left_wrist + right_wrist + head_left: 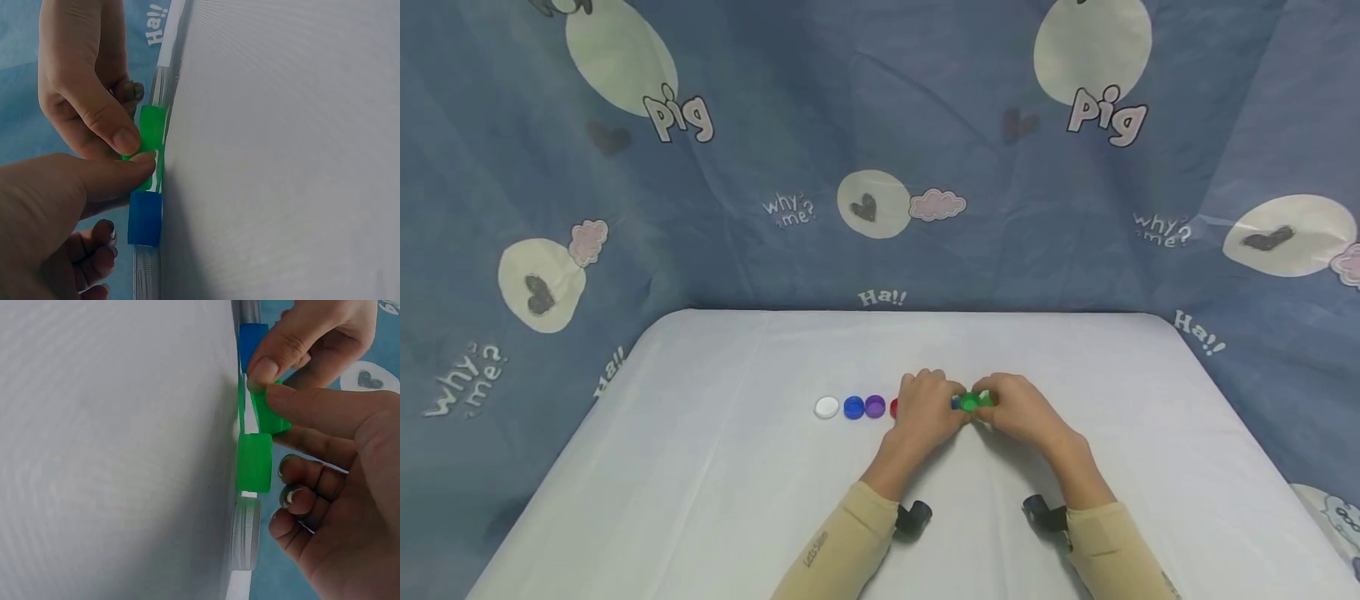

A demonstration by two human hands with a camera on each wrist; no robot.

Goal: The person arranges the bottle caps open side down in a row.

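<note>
Between my two hands a green bottle cap (970,402) is held just above the white table, tilted. My left hand (928,408) pinches it from the left, thumb in front. From the right, my right hand (1018,407) pinches the same cap; the thumbs almost meet in the right wrist view. A second green cap (254,462) stands right beside it, partly behind my right fingers in the head view. Left of the held cap is a blue cap (145,219), mostly covered by my left hand in the head view.
A row of caps runs left of my hands: white (827,407), blue (853,407), purple (875,406) and a partly hidden red cap (893,407). A clear ribbed cap (246,534) stands beyond the second green one. A blue printed cloth (805,258) hangs behind the table (760,500).
</note>
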